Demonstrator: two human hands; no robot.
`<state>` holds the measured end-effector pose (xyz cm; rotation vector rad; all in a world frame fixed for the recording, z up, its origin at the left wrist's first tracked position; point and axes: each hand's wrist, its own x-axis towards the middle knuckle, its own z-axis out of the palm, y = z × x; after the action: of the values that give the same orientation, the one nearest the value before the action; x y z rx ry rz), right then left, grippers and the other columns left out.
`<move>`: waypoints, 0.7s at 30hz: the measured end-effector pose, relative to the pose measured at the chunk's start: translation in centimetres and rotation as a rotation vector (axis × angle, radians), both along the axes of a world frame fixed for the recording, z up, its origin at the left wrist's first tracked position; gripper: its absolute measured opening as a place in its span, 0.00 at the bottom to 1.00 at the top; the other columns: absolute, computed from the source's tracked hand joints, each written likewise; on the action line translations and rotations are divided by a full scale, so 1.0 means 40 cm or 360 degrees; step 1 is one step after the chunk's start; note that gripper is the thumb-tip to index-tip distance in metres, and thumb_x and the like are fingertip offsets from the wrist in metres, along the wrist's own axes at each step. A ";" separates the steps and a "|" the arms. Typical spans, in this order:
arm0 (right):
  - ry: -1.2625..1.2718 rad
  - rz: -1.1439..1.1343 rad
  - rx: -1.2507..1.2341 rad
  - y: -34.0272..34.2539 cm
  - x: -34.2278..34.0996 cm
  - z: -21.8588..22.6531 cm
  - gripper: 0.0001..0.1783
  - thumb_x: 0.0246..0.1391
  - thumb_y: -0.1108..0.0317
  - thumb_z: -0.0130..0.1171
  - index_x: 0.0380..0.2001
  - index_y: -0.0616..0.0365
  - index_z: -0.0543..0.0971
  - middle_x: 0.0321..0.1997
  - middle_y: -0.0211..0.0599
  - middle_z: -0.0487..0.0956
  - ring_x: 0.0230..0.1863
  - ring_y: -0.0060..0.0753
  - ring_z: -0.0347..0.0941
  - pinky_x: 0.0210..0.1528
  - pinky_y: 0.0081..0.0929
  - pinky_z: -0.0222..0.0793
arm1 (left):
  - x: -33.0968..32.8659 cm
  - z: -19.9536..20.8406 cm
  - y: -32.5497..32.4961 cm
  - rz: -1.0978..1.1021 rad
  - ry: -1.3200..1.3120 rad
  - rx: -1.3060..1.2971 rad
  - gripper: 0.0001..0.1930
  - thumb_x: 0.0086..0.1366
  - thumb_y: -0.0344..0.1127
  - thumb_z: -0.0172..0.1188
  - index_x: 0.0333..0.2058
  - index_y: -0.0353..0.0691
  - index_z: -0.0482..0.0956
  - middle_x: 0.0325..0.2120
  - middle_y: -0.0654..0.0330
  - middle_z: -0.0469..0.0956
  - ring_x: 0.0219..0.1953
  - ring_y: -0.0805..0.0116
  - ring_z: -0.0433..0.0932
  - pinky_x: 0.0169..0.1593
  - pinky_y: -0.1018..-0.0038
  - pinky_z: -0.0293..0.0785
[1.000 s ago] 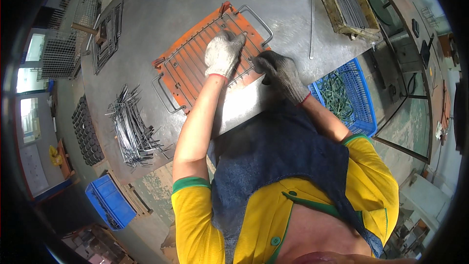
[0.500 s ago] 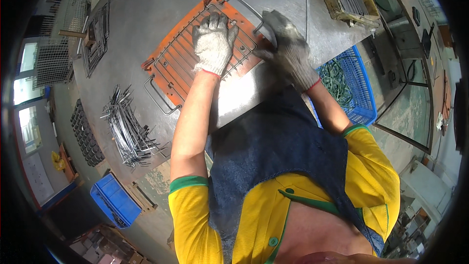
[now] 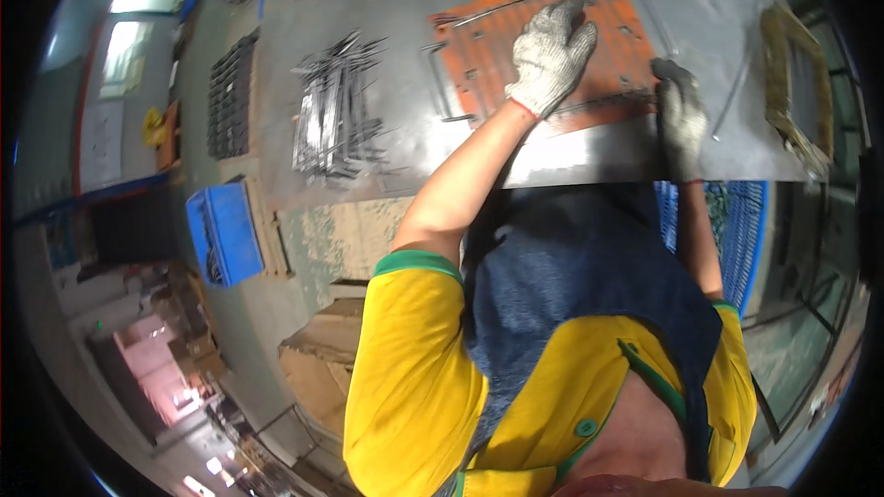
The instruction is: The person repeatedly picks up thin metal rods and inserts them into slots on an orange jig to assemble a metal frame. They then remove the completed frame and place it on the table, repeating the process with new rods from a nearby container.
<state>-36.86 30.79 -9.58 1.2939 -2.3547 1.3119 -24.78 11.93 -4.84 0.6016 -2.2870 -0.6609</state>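
An orange flat plate [image 3: 622, 51] with small dark blocks lies on the metal table, and thin wire rods of a grid run across it. Bent wire handles stick out beyond its left and right sides; the left wire handle [image 3: 431, 83] shows most plainly. My left hand [image 3: 552, 55], in a whitish knitted glove with dark fingertips, rests on the grid, fingers stretched and thumb apart. By the plate's right edge is my right hand [image 3: 681, 120], in a similar dirty glove. Its fingers are blurred, and any grip on the wire there cannot be made out.
Cut metal wires [image 3: 336, 120] lie in a loose heap on the table's left part. A wooden tray [image 3: 778, 69] stands at the right, near a thin rod [image 3: 732, 97]. Below the table edge are a blue basket [image 3: 750, 239] and a blue bin [image 3: 226, 235].
The view has swung, so the table and plate appear further right and turned. My left hand stays on the grid. My right hand has dropped from the right handle to the plate's lower right edge.
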 end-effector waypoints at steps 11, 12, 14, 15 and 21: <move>-0.0695 0.0020 -0.0231 -0.021 0.030 -0.013 0.14 0.64 0.68 0.49 0.49 0.59 0.76 0.44 0.38 0.76 0.33 0.25 0.79 0.38 0.23 0.75 | 0.668 0.056 -0.303 0.1210 -0.1409 -0.0251 0.23 0.60 0.55 0.58 0.37 0.39 0.82 0.32 0.45 0.81 0.37 0.45 0.81 0.41 0.55 0.76; -0.0737 0.0025 -0.0250 -0.021 0.030 -0.012 0.14 0.64 0.68 0.49 0.49 0.59 0.76 0.44 0.38 0.76 0.34 0.25 0.79 0.38 0.23 0.75 | 0.675 0.042 -0.315 0.1167 -0.1451 -0.0217 0.22 0.60 0.54 0.58 0.37 0.39 0.82 0.32 0.44 0.81 0.37 0.45 0.80 0.41 0.55 0.76; -0.0722 0.0052 -0.0200 -0.012 0.019 -0.017 0.14 0.64 0.67 0.49 0.49 0.58 0.76 0.44 0.39 0.77 0.36 0.25 0.79 0.39 0.23 0.75 | 0.671 0.023 -0.330 0.1064 -0.1525 -0.0144 0.20 0.59 0.52 0.58 0.35 0.39 0.82 0.32 0.44 0.81 0.38 0.45 0.80 0.42 0.55 0.76; -0.0666 0.0072 -0.0131 -0.004 0.005 -0.018 0.14 0.64 0.67 0.49 0.49 0.58 0.77 0.45 0.39 0.78 0.37 0.25 0.79 0.40 0.23 0.75 | 0.662 0.024 -0.340 0.1044 -0.1481 -0.0187 0.19 0.59 0.51 0.58 0.33 0.38 0.82 0.33 0.43 0.80 0.39 0.44 0.80 0.42 0.55 0.76; -0.0648 -0.0114 -0.0334 0.032 -0.009 0.104 0.15 0.65 0.65 0.49 0.50 0.59 0.77 0.47 0.39 0.80 0.40 0.24 0.79 0.40 0.21 0.74 | 0.660 0.189 -0.329 0.1143 -0.1024 0.0187 0.18 0.60 0.50 0.60 0.32 0.39 0.84 0.26 0.47 0.82 0.31 0.50 0.82 0.34 0.59 0.76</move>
<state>-37.23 32.07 -5.40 0.9446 -2.3913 1.8883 1.63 -1.24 2.74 1.7852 -2.3217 -0.2546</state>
